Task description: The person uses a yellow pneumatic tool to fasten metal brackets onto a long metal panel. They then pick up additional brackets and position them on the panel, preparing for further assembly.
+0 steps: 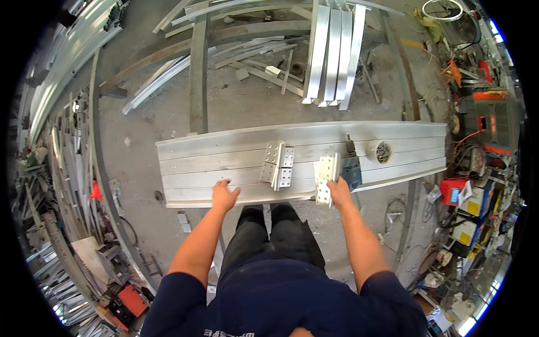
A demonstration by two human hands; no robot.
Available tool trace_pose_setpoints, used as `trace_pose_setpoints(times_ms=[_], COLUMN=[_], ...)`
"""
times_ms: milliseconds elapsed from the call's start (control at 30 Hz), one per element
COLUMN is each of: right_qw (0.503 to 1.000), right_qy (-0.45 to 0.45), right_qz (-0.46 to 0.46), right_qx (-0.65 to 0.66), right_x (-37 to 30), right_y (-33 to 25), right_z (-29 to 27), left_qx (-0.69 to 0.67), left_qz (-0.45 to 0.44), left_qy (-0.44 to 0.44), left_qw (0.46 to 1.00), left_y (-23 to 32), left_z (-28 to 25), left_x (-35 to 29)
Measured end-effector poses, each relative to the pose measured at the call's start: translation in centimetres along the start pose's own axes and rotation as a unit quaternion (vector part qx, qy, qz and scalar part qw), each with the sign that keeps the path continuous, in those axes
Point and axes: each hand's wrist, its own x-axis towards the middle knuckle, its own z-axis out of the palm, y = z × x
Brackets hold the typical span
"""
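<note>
My right hand [339, 192] grips a light metal bracket [325, 178] dotted with round holes, standing near the front edge of a bench of silvery metal planks [224, 160]. Just beyond that hand lies a dark teal power drill [352, 170], its bit pointing to the far side. My left hand [224, 195] hovers at the bench's front edge, fingers apart and holding nothing. Between the two hands, more perforated metal brackets [277, 165] rest in a small stack on the planks. To the right of the drill sits a round tub [379, 151] filled with small fasteners.
Long silvery profiles [331, 53] lie across a steel frame [199, 73] beyond the bench. Offcuts [264, 76] litter the concrete floor. Racks of metal lengths [67, 84] line the left. An orange-and-grey machine [493, 123] and a red box [452, 192] stand at right.
</note>
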Motion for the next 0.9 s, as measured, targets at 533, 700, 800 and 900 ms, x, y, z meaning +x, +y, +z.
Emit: trace_pose_setpoints(times_ms=[533, 700, 800, 900], right_qw=[0.957, 0.975, 0.974, 0.974], right_qy=[0.073, -0.113, -0.156, -0.169], right_qz=[-0.234, -0.104, -0.032, 0.119], right_qx=[-0.156, -0.159, -0.162, -0.095], right_x=[1.9, -4.2, -7.3, -10.9], right_y=[-2.9, -1.8, 1.8, 4.4], right_z=[4.2, 7.6, 11.3, 14.8], left_qx=[0.03, 0.012, -0.002, -0.038], left_qz=[-0.306, -0.247, -0.2, -0.185], left_qy=[-0.104, -0.072, 0.001, 0.09], left_qw=[0.946, 0.966, 0.98, 0.978], left_y=[-17.1, -16.8, -20.7, -25.1], left_z=[-2.6, -4.8, -5.7, -6.6], left_x=[-20.7, -12.9, -8.2, -4.1])
